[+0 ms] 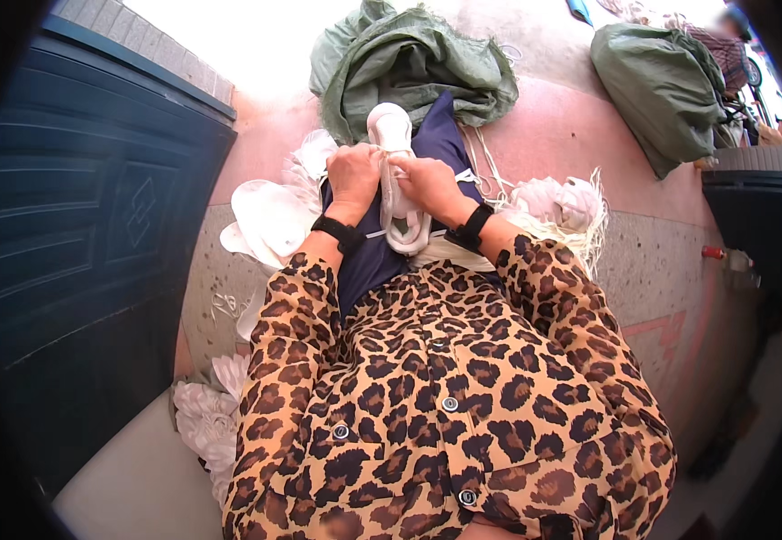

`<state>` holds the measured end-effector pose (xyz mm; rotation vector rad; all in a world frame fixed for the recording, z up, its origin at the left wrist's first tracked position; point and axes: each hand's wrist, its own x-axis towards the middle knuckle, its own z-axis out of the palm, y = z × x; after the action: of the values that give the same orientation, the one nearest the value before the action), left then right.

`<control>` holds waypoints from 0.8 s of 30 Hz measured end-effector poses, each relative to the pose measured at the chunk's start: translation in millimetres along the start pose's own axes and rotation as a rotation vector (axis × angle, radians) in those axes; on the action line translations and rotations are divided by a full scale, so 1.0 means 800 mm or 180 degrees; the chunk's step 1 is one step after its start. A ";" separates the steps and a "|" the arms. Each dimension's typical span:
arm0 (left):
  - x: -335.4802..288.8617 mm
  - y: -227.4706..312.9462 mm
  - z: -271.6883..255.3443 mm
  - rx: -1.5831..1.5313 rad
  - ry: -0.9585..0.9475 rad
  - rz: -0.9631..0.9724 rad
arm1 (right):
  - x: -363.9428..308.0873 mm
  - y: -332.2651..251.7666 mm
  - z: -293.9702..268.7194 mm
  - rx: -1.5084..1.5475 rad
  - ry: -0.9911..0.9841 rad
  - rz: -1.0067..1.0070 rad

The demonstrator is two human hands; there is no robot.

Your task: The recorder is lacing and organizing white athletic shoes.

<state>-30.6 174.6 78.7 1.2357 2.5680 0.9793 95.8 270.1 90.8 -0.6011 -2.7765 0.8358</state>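
A white shoe (408, 236) lies lengthwise over my lap, its rounded toe end away from me and its opening toward me. My left hand (352, 183) is closed at the left side of its middle, thumb and finger pinched against it. From the other side my right hand (433, 191) grips the shoe too, fingertips almost meeting those of the left. Whether a lace is between the fingertips is too small to make out. Dark blue cloth (440, 135) covers my legs under the shoe. Both wrists wear black bands.
White flat shoe parts (269, 220) lie at the left, beside a dark blue panelled door (103, 207). White laces (490, 171) and a pale bundle (557, 202) are at the right. Green sacks (418, 63) stand ahead and far right (661, 90), near another person (724, 54). Pale pieces (211, 414) sit lower left.
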 end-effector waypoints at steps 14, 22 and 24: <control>-0.019 0.022 -0.020 0.0679 -0.0266 0.0242 | 0.001 0.010 -0.010 0.0561 -0.0587 0.0579; -0.026 0.040 -0.008 0.1346 -0.0422 0.0145 | -0.001 -0.006 0.003 0.0002 -0.0345 0.0608; -0.025 0.040 -0.008 0.1287 -0.0635 -0.0137 | -0.003 -0.008 0.003 -0.0064 -0.0267 0.0561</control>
<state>0.8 171.3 99.7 1.2792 2.6941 0.3117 94.8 263.0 92.4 -0.8434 -2.8415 0.8874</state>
